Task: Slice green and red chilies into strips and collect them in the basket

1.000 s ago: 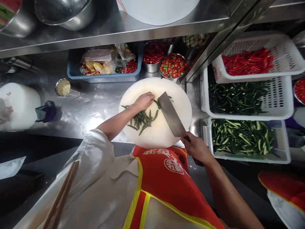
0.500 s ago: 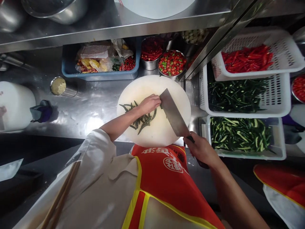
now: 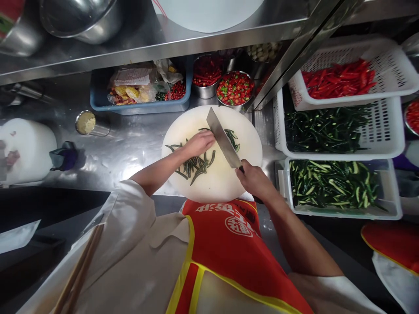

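On the round white cutting board (image 3: 229, 187) lie dark green chili peppers (image 3: 193, 165), whole ones on the left below my left wrist. My left hand (image 3: 202, 142) is closed over a green pepper near the middle of the board, its fingers curled beside the blade. My right hand (image 3: 255, 178) grips the handle of a cleaver (image 3: 224, 139), whose blade slants up and left across the board. Cut pepper pieces (image 3: 233, 138) lie just right of the blade. The pepper under my left fingers is partly hidden.
To the right, white baskets hold red chilies (image 3: 340, 80) and green chilies (image 3: 327, 131); a clear bin holds sliced green peppers (image 3: 334, 185). Behind the board are a blue tub (image 3: 140, 109) and a bowl of chopped chilies (image 3: 235, 88). A steel shelf (image 3: 183, 41) overhangs. Another person's red apron (image 3: 393, 244) shows at right.
The cleaver has moved left and its blade now stands steeper on edge beside my left fingers. My left hand has shifted slightly left. Cut pieces now show right of the blade.
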